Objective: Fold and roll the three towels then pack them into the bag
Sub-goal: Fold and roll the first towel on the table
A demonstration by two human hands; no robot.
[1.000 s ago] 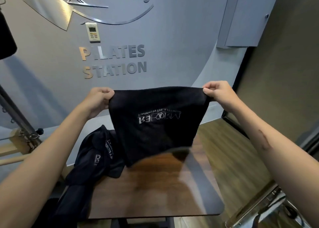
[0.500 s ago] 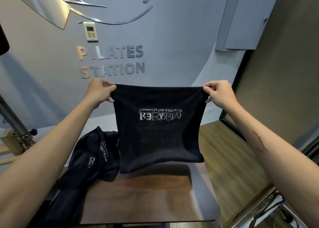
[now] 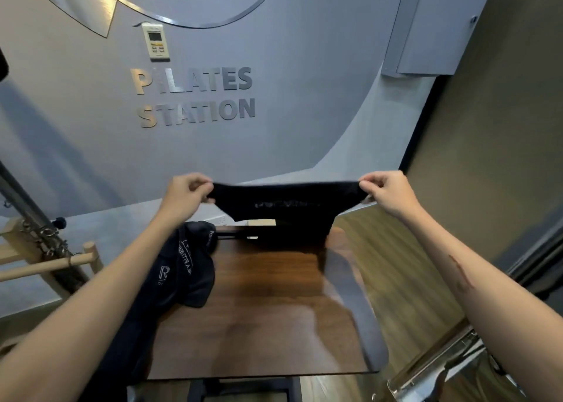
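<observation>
Black cloth towel with pale lettering (image 3: 286, 206) held stretched in air over far edge of brown wooden table (image 3: 268, 325); left hand (image 3: 185, 193) and right hand (image 3: 387, 191) pinching top corners. Heap of other black towels (image 3: 182, 267) at left. Step, judged: spreading first towel. Next: lay flat, fold.

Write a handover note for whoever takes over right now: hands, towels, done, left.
Left hand and right hand each pinch a top corner of the black logo-printed cloth towel, held stretched in the air above the far edge of the dark wooden table.
Crumpled black towel pile lies on the table's left side; its count is unclear.
No bag in view.
Done: nothing rolled or packed.
Left: fold and roll all towels, pack them.
</observation>
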